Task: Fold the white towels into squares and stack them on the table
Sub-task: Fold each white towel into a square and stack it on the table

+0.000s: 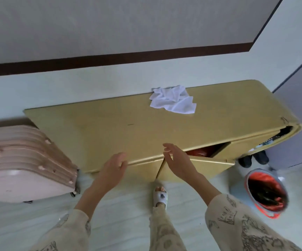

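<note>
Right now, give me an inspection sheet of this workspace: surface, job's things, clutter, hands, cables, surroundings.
Surface: yellow cabinet top, mostly bare; a front door below hangs ajar.
Job's things: white towels, crumpled in one heap at the far edge, unfolded; no folded stack seen.
Clutter: nothing seen on the top besides the towels.
Hands: left hand and right hand both open, holding nothing, over the near edge, apart from the towels.
Cables: nothing seen.
Surroundings: pink suitcase on the floor at left; bin with a red liner at right; dark shoes beside the cabinet.
</note>
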A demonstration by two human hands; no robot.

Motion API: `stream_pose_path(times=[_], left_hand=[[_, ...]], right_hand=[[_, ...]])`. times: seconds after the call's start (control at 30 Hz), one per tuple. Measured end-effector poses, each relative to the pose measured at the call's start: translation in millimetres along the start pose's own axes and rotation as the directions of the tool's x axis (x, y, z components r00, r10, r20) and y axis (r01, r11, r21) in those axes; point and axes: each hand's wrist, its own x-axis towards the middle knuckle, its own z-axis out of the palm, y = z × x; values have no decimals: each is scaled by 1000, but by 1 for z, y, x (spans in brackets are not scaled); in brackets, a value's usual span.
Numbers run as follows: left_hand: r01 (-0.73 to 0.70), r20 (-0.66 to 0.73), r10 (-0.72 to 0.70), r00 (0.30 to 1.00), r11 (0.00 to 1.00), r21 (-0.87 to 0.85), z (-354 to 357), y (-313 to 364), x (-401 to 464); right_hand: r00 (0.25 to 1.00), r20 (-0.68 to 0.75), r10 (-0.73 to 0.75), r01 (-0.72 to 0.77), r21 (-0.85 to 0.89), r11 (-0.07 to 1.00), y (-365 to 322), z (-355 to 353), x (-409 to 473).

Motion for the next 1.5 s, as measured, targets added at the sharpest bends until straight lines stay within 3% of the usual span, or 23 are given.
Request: stream_pose_path(times=[0.17,0.3,0.5,0.63,0.8,0.9,1.03,1.13,1.27,1.4,1.5], left_hand=[[39,68,-39,997,999,2,15,64,112],[104,103,-103,989,995,-3,32,86,180],[211,185,-205,961,977,-14,51,88,238],[253,221,-249,943,967,11,56,79,257],[254,221,-248,943,967,-1,50,76,274],[238,183,-229,956,971,-27,42,83,289],[133,147,-117,982,985,-108,27,113,306],[26,114,-5,993,981,-190,20,139,308],[34,31,-25,999,942,-334,11,166,301],[-43,-237,-27,971,958,-285,-12,173,290],[-90,-307,13,952,967,-238,-44,165,278]], right_hand=[[997,27,73,-72,-17,997,46,-58,115],[976,29,216,-214,-68,975,86,-82,198],[822,-26,569,-568,38,822,133,-93,284],[780,-43,624,-608,180,773,149,-85,315],[727,-61,684,-658,226,719,151,-78,325],[798,-119,591,-571,162,805,131,-90,323],[947,-114,300,-284,135,949,82,-120,309],[962,-64,265,-230,330,915,42,-141,300],[972,-1,234,-192,564,803,-8,-155,291],[981,-43,190,-135,555,821,-45,-161,283],[970,-191,148,-68,369,927,-56,-162,279]])
